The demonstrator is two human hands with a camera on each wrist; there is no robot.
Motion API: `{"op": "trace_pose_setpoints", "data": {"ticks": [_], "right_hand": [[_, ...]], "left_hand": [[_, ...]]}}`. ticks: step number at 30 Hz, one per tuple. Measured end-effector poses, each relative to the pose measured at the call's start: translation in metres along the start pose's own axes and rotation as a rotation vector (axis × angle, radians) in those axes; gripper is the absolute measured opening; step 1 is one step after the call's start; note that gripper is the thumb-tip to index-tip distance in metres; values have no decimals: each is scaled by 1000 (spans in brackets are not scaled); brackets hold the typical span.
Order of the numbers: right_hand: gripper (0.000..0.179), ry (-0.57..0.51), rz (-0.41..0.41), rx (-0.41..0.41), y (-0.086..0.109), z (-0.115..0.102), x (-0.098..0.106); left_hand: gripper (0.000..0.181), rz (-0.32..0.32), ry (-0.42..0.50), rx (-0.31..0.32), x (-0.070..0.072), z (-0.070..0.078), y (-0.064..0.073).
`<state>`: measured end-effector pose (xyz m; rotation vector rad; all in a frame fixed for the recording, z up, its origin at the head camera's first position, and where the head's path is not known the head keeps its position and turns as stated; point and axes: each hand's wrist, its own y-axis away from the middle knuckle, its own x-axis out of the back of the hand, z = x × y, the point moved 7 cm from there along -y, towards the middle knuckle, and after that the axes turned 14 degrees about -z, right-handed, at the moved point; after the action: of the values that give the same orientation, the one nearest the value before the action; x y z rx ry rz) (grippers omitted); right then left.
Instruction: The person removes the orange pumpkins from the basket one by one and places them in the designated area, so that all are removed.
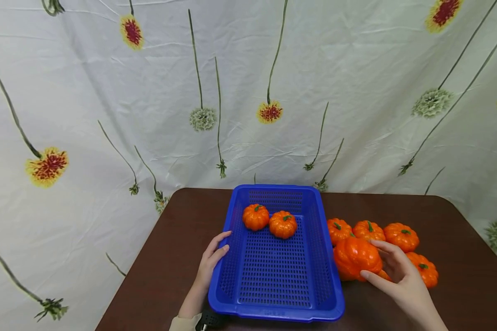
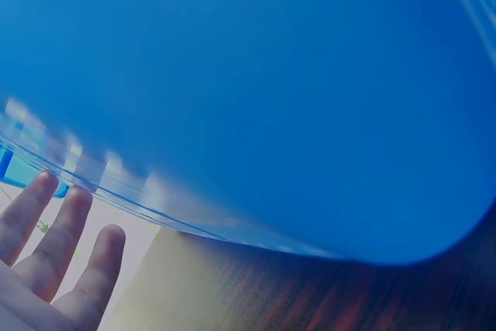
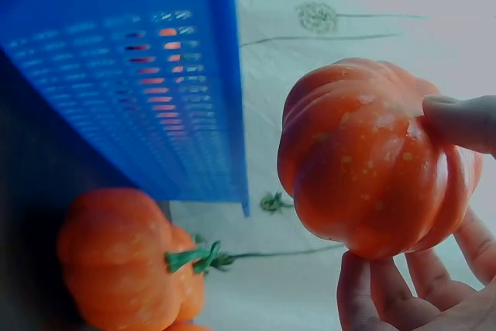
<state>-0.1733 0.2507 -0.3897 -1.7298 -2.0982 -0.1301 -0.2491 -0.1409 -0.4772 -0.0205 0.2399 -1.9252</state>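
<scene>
A blue perforated plastic basket point(image 1: 273, 312) stands on the table. Inside it, toward the far end, lie two small orange pumpkins, a left one point(image 1: 255, 217) and a right one point(image 1: 283, 225). My left hand point(image 1: 209, 264) rests against the basket's left side with its fingers extended; in the left wrist view the blue wall fills most of the picture. To the right of the basket, my right hand point(image 1: 401, 276) grips an orange pumpkin point(image 3: 372, 160) between thumb and fingers, raised over other pumpkins. One of those, with a green stem, is the pumpkin point(image 3: 116, 261) beside the basket wall.
Several more pumpkins sit right of the basket, among them one at the back point(image 1: 401, 236) and one nearer the right point(image 1: 424, 270). The dark brown table point(image 1: 157, 280) backs onto a pale cloth point(image 1: 157, 92) printed with flowers.
</scene>
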Motion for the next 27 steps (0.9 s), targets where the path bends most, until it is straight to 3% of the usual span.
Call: {"op": "trace_pose_setpoints", "data": {"ticks": [7, 27], "right_hand": [[61, -156, -14, 10, 12, 18, -2], [65, -108, -50, 108, 30, 58, -15]], "left_hand": [[40, 1, -6, 5, 1, 0, 0], [40, 5, -6, 7, 0, 0, 0]]}}
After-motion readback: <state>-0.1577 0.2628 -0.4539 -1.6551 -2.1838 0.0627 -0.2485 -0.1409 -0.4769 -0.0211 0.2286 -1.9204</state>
